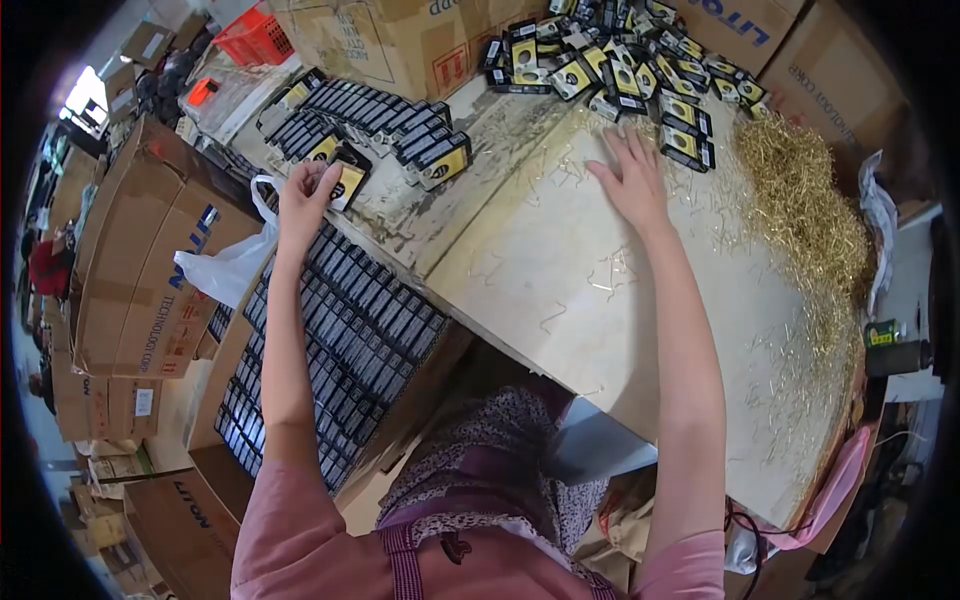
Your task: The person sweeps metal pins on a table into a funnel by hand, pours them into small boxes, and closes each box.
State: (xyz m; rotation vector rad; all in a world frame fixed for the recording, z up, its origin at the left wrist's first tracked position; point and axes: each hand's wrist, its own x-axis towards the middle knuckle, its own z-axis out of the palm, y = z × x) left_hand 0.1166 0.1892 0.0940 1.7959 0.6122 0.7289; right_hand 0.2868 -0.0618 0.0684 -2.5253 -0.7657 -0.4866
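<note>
My left hand (303, 208) is closed, thumb and fingers pinching a small black-and-yellow box (349, 184) at the left edge of the worktable. Just beyond it, rows of similar boxes (375, 112) stand packed on edge. My right hand (634, 182) is stretched out over the pale tabletop (560, 290), its fingers apart and nothing seen in it. Its fingertips reach close to a loose heap of black-and-yellow boxes (625, 78); whether they touch one I cannot tell.
Thin gold-coloured bent wire pieces (810, 200) are heaped on the right, with strays scattered across the table. Below my left arm, an open carton (345, 310) holds rows of small dark boxes. Large cartons (390, 45) stand behind, and a white plastic bag (225, 265) hangs left.
</note>
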